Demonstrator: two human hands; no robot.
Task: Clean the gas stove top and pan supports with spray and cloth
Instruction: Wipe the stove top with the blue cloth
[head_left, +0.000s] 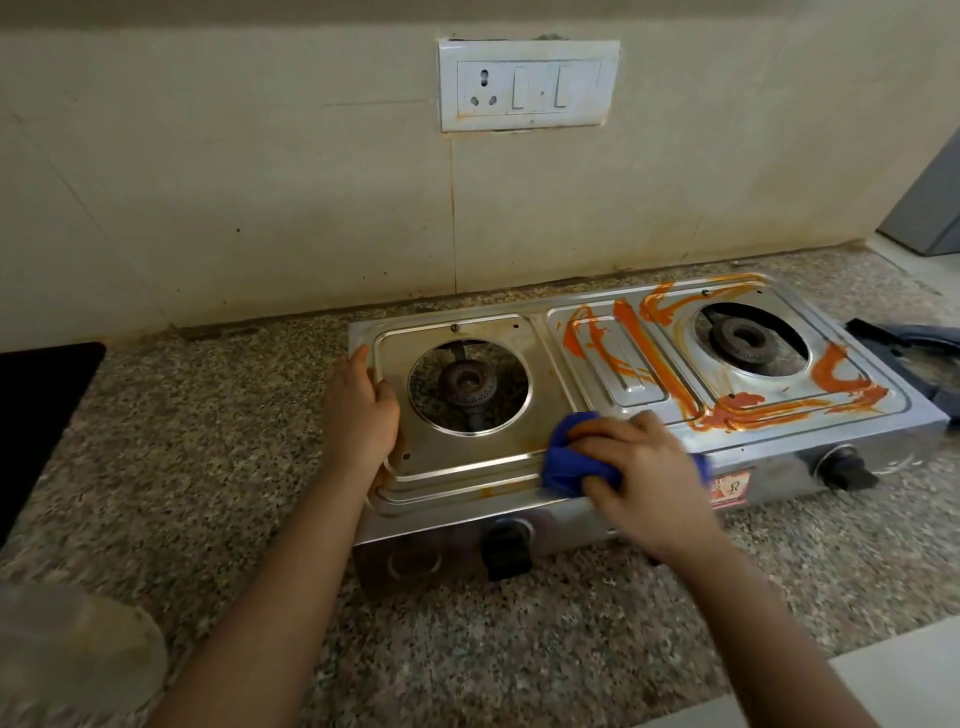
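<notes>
One stove (467, 470), two burners (466, 387), one cloth (563, 462)

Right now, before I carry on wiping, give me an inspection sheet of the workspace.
Surface: granite counter, speckled; the stove stands on it.
Job's things: stove's left half mostly clean, faint orange traces; orange smears cover the right half; blue cloth at front middle; burners bare; spray bottle not seen.
Clutter: black object at far left; blurred pale thing near left; dark object right of stove, cut off by the frame.
Grips: left hand holds stove's left edge; right hand grips the cloth.
Cables: nothing seen.
Surroundings: tiled wall; socket plate.
</notes>
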